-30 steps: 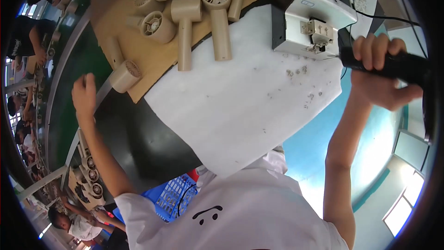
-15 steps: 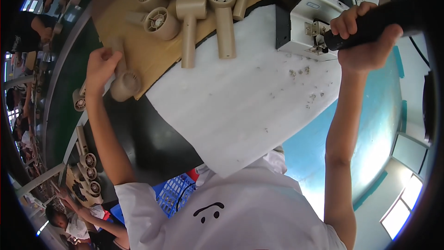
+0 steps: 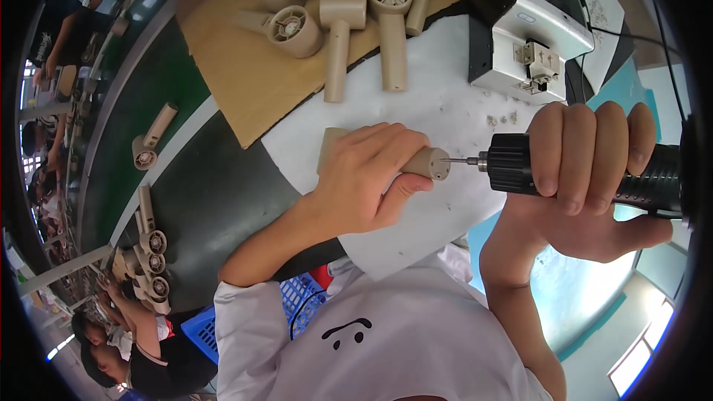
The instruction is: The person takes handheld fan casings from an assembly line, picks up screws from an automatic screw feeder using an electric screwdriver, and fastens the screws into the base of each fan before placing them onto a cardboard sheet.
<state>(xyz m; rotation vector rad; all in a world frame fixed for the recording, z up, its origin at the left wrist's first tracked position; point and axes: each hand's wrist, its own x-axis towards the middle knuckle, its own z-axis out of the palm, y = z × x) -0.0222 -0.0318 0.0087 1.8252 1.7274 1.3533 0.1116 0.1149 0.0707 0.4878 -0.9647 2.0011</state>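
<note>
In the head view my left hand point(image 3: 364, 178) is wrapped round a beige handheld fan point(image 3: 434, 164) above the white sheet, hiding most of its handle. The fan's round end cap, with small holes in it, faces right. Part of its head shows behind my knuckles. My right hand point(image 3: 587, 178) grips a black electric screwdriver point(image 3: 509, 163), held level and pointing left. Its thin bit point(image 3: 462, 160) meets the end of the handle; whether a screw sits on the tip is too small to tell.
Several beige fans point(image 3: 347, 11) lie on brown cardboard point(image 3: 245, 93). A white-and-black screw feeder point(image 3: 520, 37) stands at the back right, with loose screws point(image 3: 503, 119) on the white sheet point(image 3: 416, 226). A green conveyor point(image 3: 111, 156) carries more fans at left, near other people. A blue basket point(image 3: 297, 301) sits below.
My left hand has brought a fan from the cardboard's left edge to the middle. My right hand has moved the screwdriver from the feeder down and left to the fan's handle end.
</note>
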